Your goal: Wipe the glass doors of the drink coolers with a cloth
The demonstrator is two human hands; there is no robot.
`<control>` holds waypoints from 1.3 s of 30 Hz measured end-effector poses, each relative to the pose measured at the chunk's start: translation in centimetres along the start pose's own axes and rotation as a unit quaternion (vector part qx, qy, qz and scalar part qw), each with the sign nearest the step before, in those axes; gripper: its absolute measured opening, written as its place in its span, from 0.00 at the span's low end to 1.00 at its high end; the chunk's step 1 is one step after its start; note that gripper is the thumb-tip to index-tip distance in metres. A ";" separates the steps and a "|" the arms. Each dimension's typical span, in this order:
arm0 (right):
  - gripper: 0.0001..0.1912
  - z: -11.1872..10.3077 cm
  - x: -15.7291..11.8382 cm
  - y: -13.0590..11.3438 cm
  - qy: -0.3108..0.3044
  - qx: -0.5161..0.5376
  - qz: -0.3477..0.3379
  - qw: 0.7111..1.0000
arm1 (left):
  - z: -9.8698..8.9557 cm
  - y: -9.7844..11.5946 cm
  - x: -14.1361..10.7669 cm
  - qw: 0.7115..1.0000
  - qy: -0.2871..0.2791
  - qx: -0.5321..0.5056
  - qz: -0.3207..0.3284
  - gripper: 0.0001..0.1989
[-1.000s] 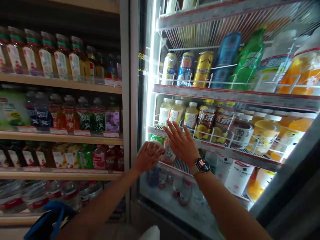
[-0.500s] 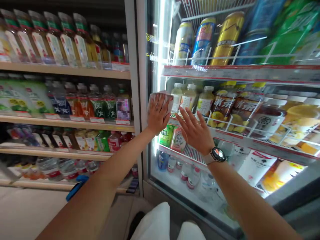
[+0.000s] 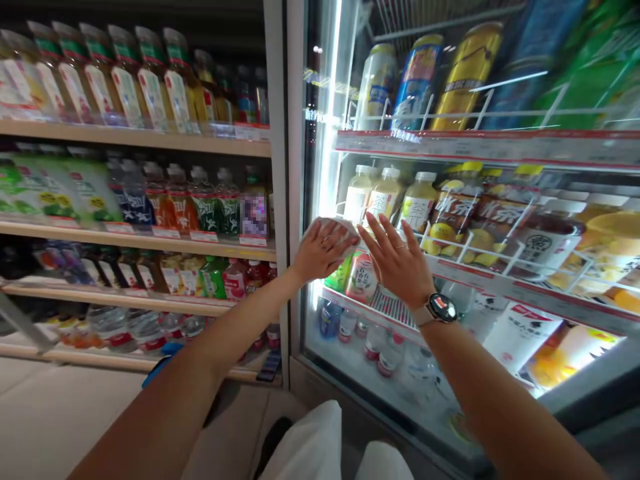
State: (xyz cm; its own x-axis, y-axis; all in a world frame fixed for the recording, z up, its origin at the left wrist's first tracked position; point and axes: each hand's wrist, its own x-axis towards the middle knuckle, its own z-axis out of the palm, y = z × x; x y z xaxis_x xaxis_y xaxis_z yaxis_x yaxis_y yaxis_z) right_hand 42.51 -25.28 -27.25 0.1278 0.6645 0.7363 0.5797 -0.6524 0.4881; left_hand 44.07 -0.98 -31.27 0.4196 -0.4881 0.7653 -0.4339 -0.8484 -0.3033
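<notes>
A pale cloth [image 3: 342, 225] lies flat under my left hand [image 3: 320, 253], pressed to the glass door [image 3: 316, 167] of a lit drinks cooler, near its left edge. The fingers point up and to the right over the cloth. My right hand [image 3: 401, 265], wearing a ring and a watch [image 3: 443, 307], rests palm-forward at the same glass with fingers spread; it holds nothing. Behind the glass, near both hands, stand tea bottles [image 3: 384, 193] and a red-and-white carton-like pack [image 3: 362, 277].
Left of the cooler, wooden shelves [image 3: 150, 138] carry rows of bottled drinks. A grey upright post [image 3: 280, 167] separates them from the door. Inside the cooler, wire racks hold cans [image 3: 467, 73] and more bottles. A blue object [image 3: 160, 365] sits near the floor, partly behind my left arm.
My left hand has slid the cloth down the glass. The right hand stays in nearly the same spot on the door, and the view has shifted slightly left.
</notes>
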 end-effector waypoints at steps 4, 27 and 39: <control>0.39 0.0 0.0 0.0 0.009 0.005 0.007 1.000 | -2.7 -0.6 6.5 0.992 0.104 0.027 -0.064 0.27; 0.39 0.1 0.0 -0.3 0.088 -0.047 0.089 0.991 | -0.7 1.8 5.2 0.982 0.170 0.058 -0.063 0.28; 0.38 -2.5 -1.9 0.5 0.107 -0.056 0.117 0.986 | -2.0 1.7 8.3 0.970 0.212 0.058 -0.100 0.26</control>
State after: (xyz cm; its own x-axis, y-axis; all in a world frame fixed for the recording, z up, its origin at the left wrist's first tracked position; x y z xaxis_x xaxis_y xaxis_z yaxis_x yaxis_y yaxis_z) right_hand 40.55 -27.77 -27.27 0.0687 0.4066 0.9110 0.4606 -0.8229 0.3326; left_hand 45.21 -6.02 -24.27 0.1097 -0.2042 0.9728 -0.2747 -0.9468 -0.1678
